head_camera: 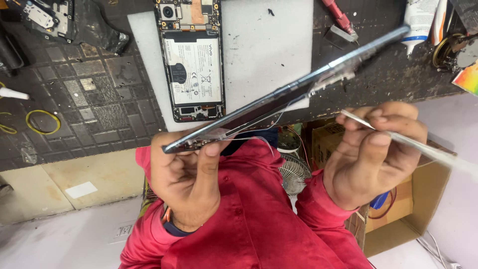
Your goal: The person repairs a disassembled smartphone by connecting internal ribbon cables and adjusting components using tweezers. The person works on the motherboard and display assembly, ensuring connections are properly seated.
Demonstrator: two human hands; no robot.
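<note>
My left hand grips the near end of a thin dark phone panel, seen edge-on and slanting up to the right over the bench. Thin glue strands hang from its lower edge. My right hand pinches slim metal tweezers, with the tip by my fingers just below the panel's middle and not touching it. An opened phone, its battery and circuit board exposed, lies on a white foam pad behind the panel.
The pad sits on a dark textured mat with a yellow rubber band. A red-handled tool and a white tube lie at the back right, another phone frame at the back left. Below are a cardboard box and a small fan.
</note>
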